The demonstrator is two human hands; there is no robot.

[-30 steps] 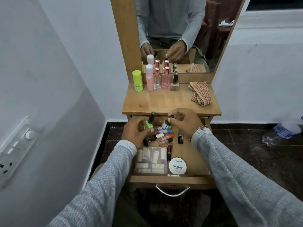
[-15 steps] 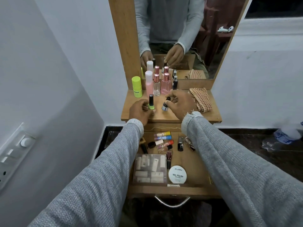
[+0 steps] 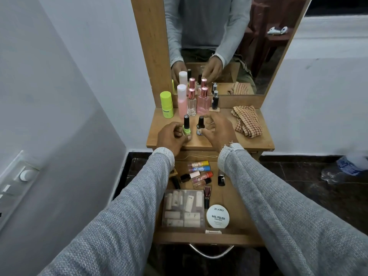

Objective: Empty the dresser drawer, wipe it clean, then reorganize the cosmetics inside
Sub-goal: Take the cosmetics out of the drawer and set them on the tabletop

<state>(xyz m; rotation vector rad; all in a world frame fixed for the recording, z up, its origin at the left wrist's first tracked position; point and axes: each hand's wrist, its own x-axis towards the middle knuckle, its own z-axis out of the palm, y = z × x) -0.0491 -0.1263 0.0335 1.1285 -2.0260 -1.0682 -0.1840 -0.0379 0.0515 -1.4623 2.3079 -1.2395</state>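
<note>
Both polish bottles now set on counter [image 3: 258,140]; right hand [image 3: 217,132] opened off dark bottle [image 3: 200,126], green bottle [image 3: 186,128] gripped by left hand [image 3: 171,136]; drawer [image 3: 237,198] mostly unemptied.

Two hands [image 3: 173,137] [image 3: 218,132], two upright nail polish bottles [image 3: 47,129] [image 3: 200,126], one checked cloth [image 3: 248,121].

"zudio" and "NAIL POLISH" on the round white tin [image 3: 217,216] in the open drawer [image 3: 207,238].
</note>
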